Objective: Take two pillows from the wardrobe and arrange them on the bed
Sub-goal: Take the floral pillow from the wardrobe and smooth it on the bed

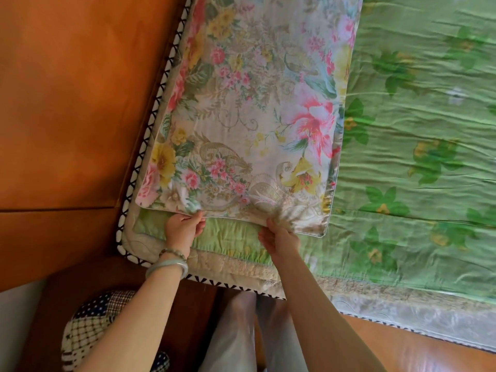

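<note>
While both hands [182, 226] [279, 237] pinch the pillow [249, 116] hem, the headboard [75, 103] flanks it.

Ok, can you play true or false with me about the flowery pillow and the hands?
1. Both hands grip the near edge of the floral pillow. True: the left hand and right hand pinch it.
2. The pillow lies on a plain blue sheet. False: the bed sheet is green with a leaf print.
3. The left wrist wears a pale green bangle. True.
4. The pillow sits in the middle of the bed. False: it lies along the bed's edge beside the wooden headboard.
</note>
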{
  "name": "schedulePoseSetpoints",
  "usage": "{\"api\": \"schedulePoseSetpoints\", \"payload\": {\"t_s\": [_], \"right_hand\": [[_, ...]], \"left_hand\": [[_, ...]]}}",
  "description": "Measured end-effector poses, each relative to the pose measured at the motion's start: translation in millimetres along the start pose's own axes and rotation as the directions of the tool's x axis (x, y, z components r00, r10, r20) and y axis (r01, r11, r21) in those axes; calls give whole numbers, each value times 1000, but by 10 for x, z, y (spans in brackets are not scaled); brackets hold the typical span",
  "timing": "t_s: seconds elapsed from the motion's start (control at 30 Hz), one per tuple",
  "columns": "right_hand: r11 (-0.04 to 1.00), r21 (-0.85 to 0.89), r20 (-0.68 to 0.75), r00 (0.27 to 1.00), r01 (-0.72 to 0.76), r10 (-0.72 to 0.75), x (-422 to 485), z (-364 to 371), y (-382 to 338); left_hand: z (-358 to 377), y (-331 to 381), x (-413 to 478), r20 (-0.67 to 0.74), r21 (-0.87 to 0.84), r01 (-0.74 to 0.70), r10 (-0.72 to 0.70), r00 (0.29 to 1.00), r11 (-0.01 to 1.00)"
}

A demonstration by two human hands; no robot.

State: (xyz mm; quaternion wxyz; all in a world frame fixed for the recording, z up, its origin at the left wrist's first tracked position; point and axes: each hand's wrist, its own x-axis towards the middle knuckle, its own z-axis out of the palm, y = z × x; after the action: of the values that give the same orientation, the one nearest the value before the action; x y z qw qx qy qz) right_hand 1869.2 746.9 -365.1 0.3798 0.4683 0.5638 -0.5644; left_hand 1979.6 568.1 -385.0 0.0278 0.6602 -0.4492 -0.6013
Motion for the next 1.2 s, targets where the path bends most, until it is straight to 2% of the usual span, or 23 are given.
{"api": "schedulePoseSetpoints", "payload": {"t_s": [0.03, 0.07, 0.1, 0.13, 0.17, 0.2, 0.23, 0.27, 0.3, 0.33, 0.4, 0.43, 0.53, 0.6, 0.67, 0.77, 0.93, 1.1, 1.2], "right_hand": [[999, -11, 28, 999, -44, 44, -24, -17, -28], [993, -98, 40, 997, -58, 62, -70, -36, -60], [955, -297, 43, 999, -10, 24, -114, -67, -85], [831, -544, 42, 993, 115, -110, -163, -104, -94], [617, -738, 91, 947, 272, -308, -200, -152, -97], [383, -822, 188, 835, 422, -517, -251, -179, -112], [186, -820, 296, 678, 542, -673, -311, -179, -151], [1, -783, 383, 484, 622, -787, -370, -134, -206], [-157, -748, 451, 321, 645, -833, -379, -54, -260], [-267, -731, 507, 237, 628, -829, -374, 71, -332], [-416, -680, 643, 219, 604, -734, -321, 359, -474], [-484, -649, 704, 223, 587, -674, -300, 512, -529], [-649, -547, 826, 210, 529, -524, -102, 876, -625], [-711, -524, 849, 221, 469, -480, 102, 977, -667], [-743, -505, 861, 195, 440, -470, 282, 976, -690], [-730, -530, 840, 148, 431, -522, 462, 830, -746], [-654, -679, 729, 198, 334, -656, 723, 156, -1005], [-578, -723, 686, 289, 378, -668, 691, 79, -1137], [-536, -749, 646, 252, 389, -720, 495, 156, -1175]], "left_hand": [[-1, 26, -17, -2, -18, 34, -34, 999, 999], [-12, 59, -39, 15, -1, 67, -67, 998, 998], [-39, 98, -69, 65, 83, 84, -90, 994, 993], [-74, 145, -119, 140, 244, 61, -97, 985, 968], [-111, 195, -174, 209, 424, -31, -65, 976, 905], [-136, 258, -232, 253, 555, -173, 33, 967, 813], [-147, 340, -285, 269, 619, -327, 198, 942, 714], [-133, 448, -334, 271, 649, -469, 394, 879, 600], [-79, 568, -376, 285, 669, -592, 580, 763, 450], [12, 693, -402, 331, 685, -673, 703, 629, 280], [249, 907, -356, 479, 686, -728, 766, 429, -22], [375, 988, -302, 548, 677, -724, 747, 377, -131], [643, 1091, -31, 674, 686, -639, 636, 376, -348], [672, 1074, 222, 704, 678, -606, 603, 374, -416], [647, 1025, 479, 749, 638, -597, 572, 334, -486], [580, 959, 692, 767, 610, -593, 578, 277, -525], [285, 901, 890, 711, 633, -628, 661, 239, -453], [332, 1009, 811, 721, 624, -680, 618, 313, -384], [310, 1136, 677, 702, 613, -719, 644, 304, -329]]}}
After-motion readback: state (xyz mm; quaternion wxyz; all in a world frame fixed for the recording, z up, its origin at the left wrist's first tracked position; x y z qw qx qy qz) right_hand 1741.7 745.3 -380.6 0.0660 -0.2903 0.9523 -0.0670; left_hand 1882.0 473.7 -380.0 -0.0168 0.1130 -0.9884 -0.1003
